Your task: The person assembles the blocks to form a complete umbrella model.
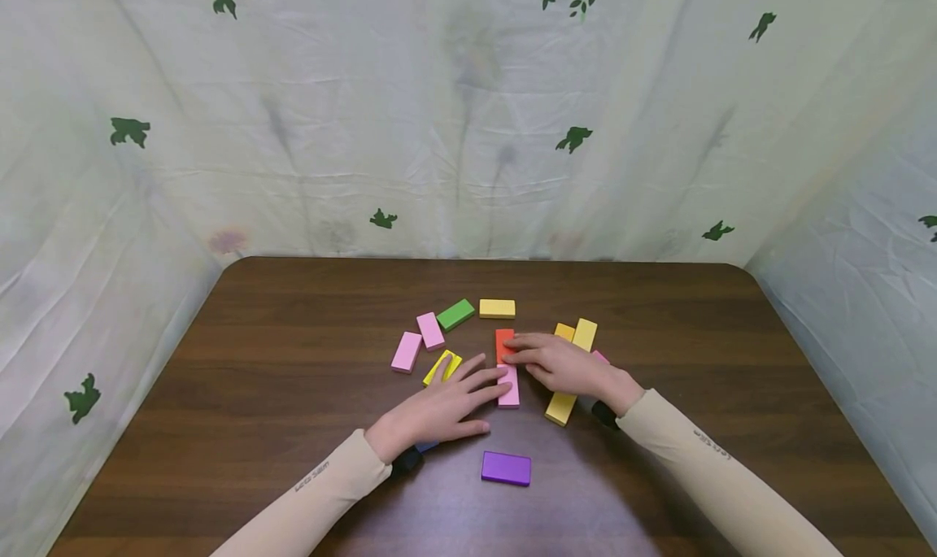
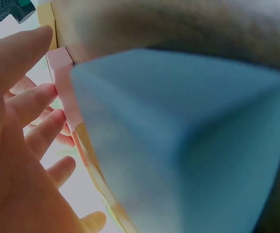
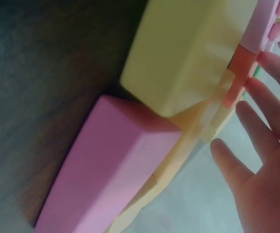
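Two-handed contact, fingers spread: the right hand (image 1: 565,367) touches the red block (image 1: 503,337), the left hand (image 1: 448,405) the pink block (image 1: 510,401) (abutting it end to end on the table (image 1: 293,427)).

Curtained-off tabletop area, room type unclear: wood-grain table (image 1: 293,313), leaf-printed white cloth (image 1: 439,134) on three sides.

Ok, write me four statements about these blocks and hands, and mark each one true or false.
1. The red rectangular block meets a pink rectangular block end to end. True.
2. The purple rectangular block lies lower in the head view than the red block. True.
3. The right hand touches the purple block. False: it touches the red block.
4. The green rectangular block lies right of the red block in the head view. False: the green block lies left of it.
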Demonstrator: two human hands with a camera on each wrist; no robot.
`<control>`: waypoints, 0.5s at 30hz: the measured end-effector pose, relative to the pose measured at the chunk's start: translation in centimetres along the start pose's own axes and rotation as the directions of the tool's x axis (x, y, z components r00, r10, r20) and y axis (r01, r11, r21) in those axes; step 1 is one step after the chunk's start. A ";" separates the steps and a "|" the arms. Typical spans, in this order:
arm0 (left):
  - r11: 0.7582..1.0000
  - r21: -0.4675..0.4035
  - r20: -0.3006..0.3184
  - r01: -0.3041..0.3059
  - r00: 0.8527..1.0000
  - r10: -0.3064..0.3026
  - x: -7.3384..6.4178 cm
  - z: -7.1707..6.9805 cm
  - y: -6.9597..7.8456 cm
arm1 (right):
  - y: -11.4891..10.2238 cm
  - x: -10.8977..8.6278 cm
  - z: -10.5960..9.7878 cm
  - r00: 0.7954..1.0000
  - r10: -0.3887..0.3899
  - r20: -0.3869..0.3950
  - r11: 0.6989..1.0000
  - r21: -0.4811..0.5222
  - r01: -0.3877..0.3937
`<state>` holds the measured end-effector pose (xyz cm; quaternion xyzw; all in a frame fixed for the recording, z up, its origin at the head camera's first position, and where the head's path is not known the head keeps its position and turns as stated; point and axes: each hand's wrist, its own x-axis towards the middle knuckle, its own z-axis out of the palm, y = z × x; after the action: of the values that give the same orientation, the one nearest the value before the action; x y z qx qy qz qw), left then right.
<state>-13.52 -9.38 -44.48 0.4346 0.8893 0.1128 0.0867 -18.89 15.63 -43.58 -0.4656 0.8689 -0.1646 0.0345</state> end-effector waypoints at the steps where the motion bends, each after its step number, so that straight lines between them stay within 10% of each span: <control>1: 1.000 -0.003 0.003 0.001 1.000 -0.001 0.0 0.0 0.0 | 0.0 0.0 0.0 1.000 -0.003 0.001 1.000 -0.001 0.003; 15: 1.000 -0.008 -0.032 0.005 0.999 -0.005 -0.4 -0.2 -0.4 | 0.2 0.2 -0.1 0.996 0.084 0.038 0.996 0.021 -0.084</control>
<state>-13.68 -9.96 -44.41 0.4302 0.8912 0.1231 0.0743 -19.16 15.60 -43.49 -0.4312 0.8850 -0.1639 0.0627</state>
